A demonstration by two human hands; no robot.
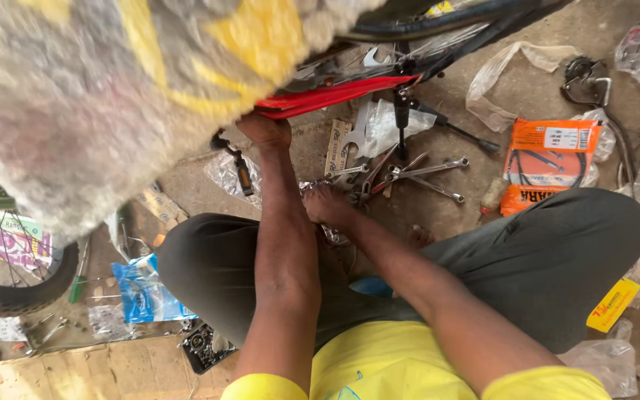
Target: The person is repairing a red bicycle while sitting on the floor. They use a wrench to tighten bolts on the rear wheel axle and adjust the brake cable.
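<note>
Squatting over a littered concrete floor (557, 30), the person reaches both bare arms forward between grey-trousered knees. From the head camera, the left hand (264, 130) sits at about 11 o'clock from the picture's middle, pressed up against the underside of the red bicycle frame (335, 95); its fingers are hidden under the tube and a blurred grey-and-yellow cloth (112, 89), so I cannot tell how they are set. The right hand (327, 204) rests lower, near the centre, fingers curled together over something shiny and crinkled (possibly foil or plastic wrap). Just beyond it, at 1 o'clock, lies a cluster of spanners (416, 174). An orange packet (550, 159) lies at 3 o'clock, a bicycle wheel (9, 267) at 9 o'clock.
</note>
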